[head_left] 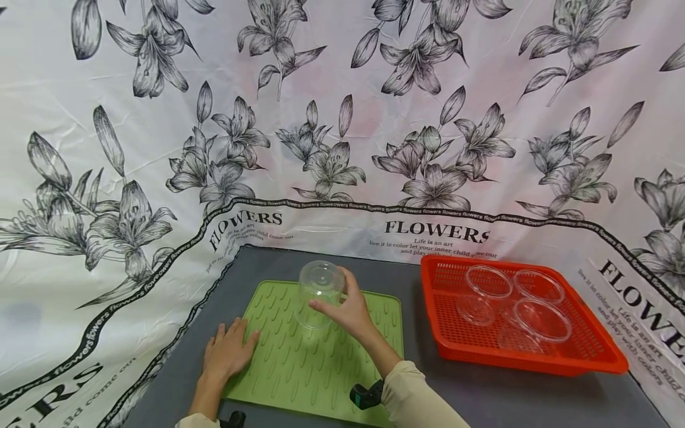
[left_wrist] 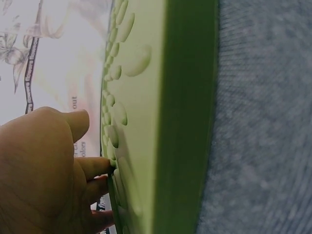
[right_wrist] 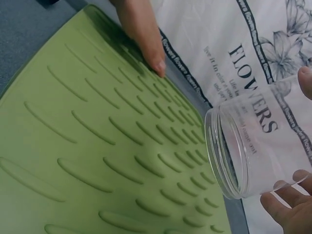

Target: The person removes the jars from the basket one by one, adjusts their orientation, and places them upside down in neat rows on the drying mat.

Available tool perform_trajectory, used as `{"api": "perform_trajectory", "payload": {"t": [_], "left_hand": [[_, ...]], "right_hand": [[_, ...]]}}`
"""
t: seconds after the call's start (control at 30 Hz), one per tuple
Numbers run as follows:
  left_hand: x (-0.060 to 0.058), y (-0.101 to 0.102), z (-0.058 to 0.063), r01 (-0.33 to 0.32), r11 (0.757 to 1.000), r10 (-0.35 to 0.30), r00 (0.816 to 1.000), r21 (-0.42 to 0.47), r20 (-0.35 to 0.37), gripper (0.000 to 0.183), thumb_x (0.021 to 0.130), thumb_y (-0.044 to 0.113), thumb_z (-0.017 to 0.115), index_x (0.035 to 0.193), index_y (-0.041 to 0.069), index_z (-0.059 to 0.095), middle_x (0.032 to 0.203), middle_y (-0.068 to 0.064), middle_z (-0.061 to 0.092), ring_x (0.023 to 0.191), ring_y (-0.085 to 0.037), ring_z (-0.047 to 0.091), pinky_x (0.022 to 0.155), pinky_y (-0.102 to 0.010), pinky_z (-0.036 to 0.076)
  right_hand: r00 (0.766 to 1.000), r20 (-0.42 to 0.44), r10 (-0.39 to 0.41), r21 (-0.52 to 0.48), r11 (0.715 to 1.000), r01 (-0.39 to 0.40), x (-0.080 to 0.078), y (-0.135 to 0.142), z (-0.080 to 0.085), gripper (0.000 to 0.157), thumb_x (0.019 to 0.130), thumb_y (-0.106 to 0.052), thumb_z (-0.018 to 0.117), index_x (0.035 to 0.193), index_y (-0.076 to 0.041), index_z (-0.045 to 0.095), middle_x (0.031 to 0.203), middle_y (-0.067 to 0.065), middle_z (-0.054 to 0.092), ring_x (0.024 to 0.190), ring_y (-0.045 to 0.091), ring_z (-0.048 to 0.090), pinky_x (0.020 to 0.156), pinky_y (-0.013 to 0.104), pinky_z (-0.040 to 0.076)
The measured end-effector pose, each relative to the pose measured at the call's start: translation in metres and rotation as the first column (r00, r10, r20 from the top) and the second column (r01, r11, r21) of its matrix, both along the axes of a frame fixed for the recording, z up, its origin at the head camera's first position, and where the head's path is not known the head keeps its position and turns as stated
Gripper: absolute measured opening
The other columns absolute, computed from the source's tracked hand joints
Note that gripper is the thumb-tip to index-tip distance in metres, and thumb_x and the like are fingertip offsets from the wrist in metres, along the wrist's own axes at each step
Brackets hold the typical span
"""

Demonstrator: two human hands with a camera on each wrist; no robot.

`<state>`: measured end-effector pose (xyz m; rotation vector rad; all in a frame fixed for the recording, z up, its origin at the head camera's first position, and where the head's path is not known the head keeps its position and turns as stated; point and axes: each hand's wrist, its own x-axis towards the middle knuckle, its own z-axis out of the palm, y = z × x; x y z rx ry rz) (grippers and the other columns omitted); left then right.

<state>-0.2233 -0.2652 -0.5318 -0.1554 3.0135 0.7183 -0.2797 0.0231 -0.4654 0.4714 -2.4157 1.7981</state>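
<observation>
My right hand grips a clear plastic jar by its side, thumb on one side and fingers on the other. The jar is held mouth down over the green ridged drying mat. In the right wrist view its threaded rim faces the mat. At the mat's left edge, my left hand lies palm down with fingers spread. The left wrist view shows the left fingertips right at the mat's ridged surface.
To the right stands a red-orange plastic basket with three clear jars in it. A dark grey tabletop lies under everything. White floral cloth hangs behind and along both sides.
</observation>
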Motion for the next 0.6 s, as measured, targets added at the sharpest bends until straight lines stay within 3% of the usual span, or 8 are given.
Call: {"api": "perform_trajectory", "payload": {"t": [0.4,0.6], "left_hand": [[-0.001,0.001,0.001,0.008,1.000,-0.008,1.000,-0.003,0.004,0.069,0.108,0.049,0.039,0.157,0.001,0.034,0.165,-0.026,0.025,0.151,-0.057,0.009,0.117,-0.077,0.012],[-0.001,0.001,0.000,0.007,1.000,-0.007,1.000,-0.005,0.001,0.069,0.107,0.048,0.041,0.157,0.001,0.034,0.164,-0.027,0.026,0.150,-0.058,0.010,0.117,-0.078,0.013]], "right_hand": [[1.000,0.015,-0.016,0.013,1.000,0.016,-0.002,-0.005,-0.010,0.103,0.078,-0.042,0.088,0.159,-0.017,0.030,0.150,0.015,0.050,0.139,0.035,0.050,0.111,0.057,0.046],[0.999,0.028,-0.021,0.020,1.000,0.021,-0.001,-0.010,-0.012,0.103,0.078,-0.043,0.087,0.160,-0.020,0.028,0.154,0.017,0.047,0.141,0.036,0.049,0.111,0.055,0.047]]}}
